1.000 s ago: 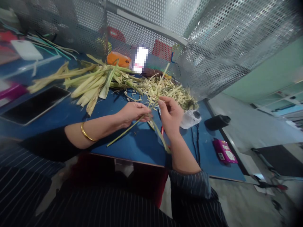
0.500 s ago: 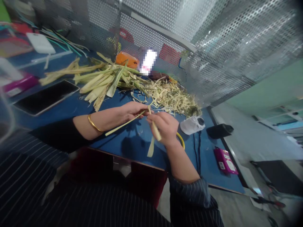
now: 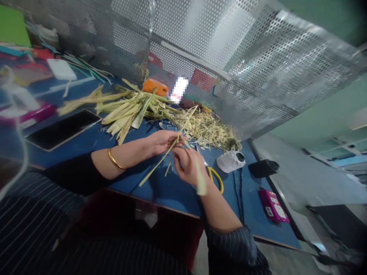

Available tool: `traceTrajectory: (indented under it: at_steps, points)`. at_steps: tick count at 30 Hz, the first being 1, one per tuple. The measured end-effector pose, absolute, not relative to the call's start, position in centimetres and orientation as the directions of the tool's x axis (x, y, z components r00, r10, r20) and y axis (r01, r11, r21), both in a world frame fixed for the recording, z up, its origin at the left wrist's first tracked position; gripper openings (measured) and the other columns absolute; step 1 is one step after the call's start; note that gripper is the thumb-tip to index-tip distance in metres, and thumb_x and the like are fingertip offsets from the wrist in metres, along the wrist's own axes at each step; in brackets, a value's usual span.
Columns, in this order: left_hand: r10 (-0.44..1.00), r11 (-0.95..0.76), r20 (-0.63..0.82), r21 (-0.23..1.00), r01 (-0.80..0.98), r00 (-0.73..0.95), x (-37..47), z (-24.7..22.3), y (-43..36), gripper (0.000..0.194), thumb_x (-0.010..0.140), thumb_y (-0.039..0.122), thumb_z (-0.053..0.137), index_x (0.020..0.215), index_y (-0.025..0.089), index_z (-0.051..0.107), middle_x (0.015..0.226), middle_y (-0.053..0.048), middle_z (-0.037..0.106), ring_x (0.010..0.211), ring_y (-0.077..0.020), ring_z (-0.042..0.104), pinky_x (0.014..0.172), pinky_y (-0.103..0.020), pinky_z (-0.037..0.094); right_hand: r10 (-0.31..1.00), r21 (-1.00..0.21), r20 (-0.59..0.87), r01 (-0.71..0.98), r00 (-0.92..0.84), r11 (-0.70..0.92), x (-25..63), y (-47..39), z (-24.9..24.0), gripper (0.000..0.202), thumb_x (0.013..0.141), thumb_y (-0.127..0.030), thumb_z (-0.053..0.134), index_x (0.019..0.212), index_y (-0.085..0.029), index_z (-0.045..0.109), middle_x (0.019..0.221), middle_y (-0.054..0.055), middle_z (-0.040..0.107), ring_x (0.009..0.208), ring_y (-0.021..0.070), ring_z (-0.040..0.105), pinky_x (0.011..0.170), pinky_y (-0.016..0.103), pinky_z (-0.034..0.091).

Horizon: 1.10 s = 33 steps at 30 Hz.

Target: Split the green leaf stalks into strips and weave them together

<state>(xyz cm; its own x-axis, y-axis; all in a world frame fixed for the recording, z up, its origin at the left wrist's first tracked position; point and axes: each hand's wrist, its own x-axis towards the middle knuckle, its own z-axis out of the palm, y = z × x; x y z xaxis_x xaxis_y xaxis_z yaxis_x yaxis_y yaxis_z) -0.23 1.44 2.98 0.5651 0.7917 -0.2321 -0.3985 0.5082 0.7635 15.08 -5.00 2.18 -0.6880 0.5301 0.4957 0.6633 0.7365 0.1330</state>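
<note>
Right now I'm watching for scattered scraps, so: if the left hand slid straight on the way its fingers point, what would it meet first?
The left hand, pinching a thin green stalk, points right and away. It would probably first meet the heap of pale shredded husk strips on the blue table, though depth is unclear.

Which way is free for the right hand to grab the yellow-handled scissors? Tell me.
Probably yes, but not freely: the scissors lie on the blue table right beside the right hand, nothing between, though its grip is full with a leaf strip.
</note>
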Motion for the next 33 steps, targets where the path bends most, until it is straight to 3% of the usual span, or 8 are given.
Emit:
traceTrajectory:
  at_steps: [8, 12, 16, 20, 23, 27, 30, 33]
  points:
    - [0.935, 0.286, -0.155, 0.861, -0.422, 0.317, 1.1, 2.4, -0.1, 0.010, 0.072, 0.009, 0.064, 0.063, 0.012, 0.064, 0.061, -0.003, 0.062, 0.058, -0.0099, 0.057, 0.060, -0.022, 0.047, 0.523, 0.275, 0.513, 0.708, -0.680, 0.650, 13.9, -5.2, 1.3, 0.025, 0.090, -0.010, 0.048, 0.105, -0.019, 0.066, 0.092, 0.010, 0.064, 0.083, 0.0204, 0.059, 0.077, 0.035, 0.049]
    - [0.963, 0.234, -0.162, 0.898, -0.372, 0.215, 1.5, 2.6, -0.6, 0.014, 0.075, 0.007, 0.062, 0.062, 0.012, 0.060, 0.055, 0.001, 0.057, 0.048, -0.0060, 0.051, 0.051, -0.018, 0.042, 0.432, 0.360, 0.679, 0.782, -0.594, 0.509, 14.6, -5.5, 1.6, 0.025, 0.091, -0.012, 0.049, 0.108, -0.023, 0.064, 0.096, 0.009, 0.067, 0.084, 0.0188, 0.060, 0.074, 0.033, 0.047]
    - [0.973, 0.174, -0.110, 0.926, -0.335, 0.200, 1.6, 2.9, -0.6, 0.015, 0.078, 0.008, 0.062, 0.064, 0.012, 0.058, 0.054, 0.002, 0.058, 0.047, -0.0061, 0.055, 0.054, -0.019, 0.047, 0.384, 0.301, 0.801, 0.863, -0.459, 0.406, 15.3, -5.9, 2.5, 0.016, 0.091, -0.018, 0.055, 0.100, -0.025, 0.065, 0.101, 0.008, 0.070, 0.101, 0.0207, 0.061, 0.091, 0.037, 0.042]
    - [0.973, 0.136, -0.084, 0.961, -0.239, 0.215, 1.6, 3.2, -0.7, 0.012, 0.079, 0.009, 0.062, 0.067, 0.011, 0.061, 0.058, -0.001, 0.063, 0.052, -0.0091, 0.062, 0.056, -0.021, 0.050, 0.575, 0.075, 0.768, 0.931, -0.283, 0.357, 15.5, -5.8, 3.1, 0.017, 0.094, -0.025, 0.049, 0.090, -0.023, 0.066, 0.093, 0.009, 0.072, 0.094, 0.0214, 0.064, 0.089, 0.038, 0.040]
    - [0.959, 0.150, -0.097, 0.971, -0.188, 0.265, 1.4, 3.3, -0.7, 0.010, 0.080, 0.012, 0.063, 0.070, 0.010, 0.063, 0.064, -0.004, 0.067, 0.054, -0.0110, 0.065, 0.056, -0.022, 0.051, 0.774, -0.268, 0.632, 0.931, -0.026, 0.249, 16.0, -5.0, 3.1, 0.028, 0.094, -0.036, 0.046, 0.083, -0.020, 0.066, 0.067, 0.006, 0.065, 0.065, 0.0177, 0.060, 0.068, 0.032, 0.042]
    - [0.938, 0.169, -0.092, 0.963, -0.210, 0.334, 1.0, 3.1, -0.6, 0.010, 0.080, 0.019, 0.067, 0.074, 0.011, 0.066, 0.067, -0.004, 0.069, 0.054, -0.0101, 0.063, 0.056, -0.022, 0.051, 0.966, -0.858, 0.195, 0.507, 0.171, 0.084, 16.7, -3.3, 2.6, 0.036, 0.083, -0.049, 0.056, 0.067, -0.018, 0.062, 0.052, -0.001, 0.052, 0.045, 0.0116, 0.047, 0.049, 0.027, 0.040]
    - [0.917, 0.217, -0.125, 0.953, -0.213, 0.378, 0.8, 3.0, -0.5, 0.012, 0.078, 0.023, 0.071, 0.077, 0.010, 0.069, 0.071, -0.005, 0.070, 0.057, -0.0095, 0.062, 0.058, -0.022, 0.051, 0.989, -0.986, -0.030, 0.158, 0.142, -0.053, 16.6, -2.6, 2.2, 0.031, 0.070, -0.047, 0.066, 0.065, -0.016, 0.061, 0.051, -0.004, 0.052, 0.042, 0.0088, 0.044, 0.045, 0.025, 0.042]
    - [0.888, 0.266, -0.160, 0.944, -0.197, 0.431, 0.7, 2.9, -0.6, 0.017, 0.075, 0.026, 0.074, 0.081, 0.010, 0.072, 0.076, -0.007, 0.072, 0.059, -0.0094, 0.062, 0.060, -0.023, 0.051, 0.983, -0.993, -0.014, 0.108, 0.185, -0.035, 16.3, -2.5, 1.9, 0.024, 0.065, -0.037, 0.069, 0.060, -0.017, 0.058, 0.047, -0.006, 0.051, 0.041, 0.0063, 0.041, 0.042, 0.021, 0.036]
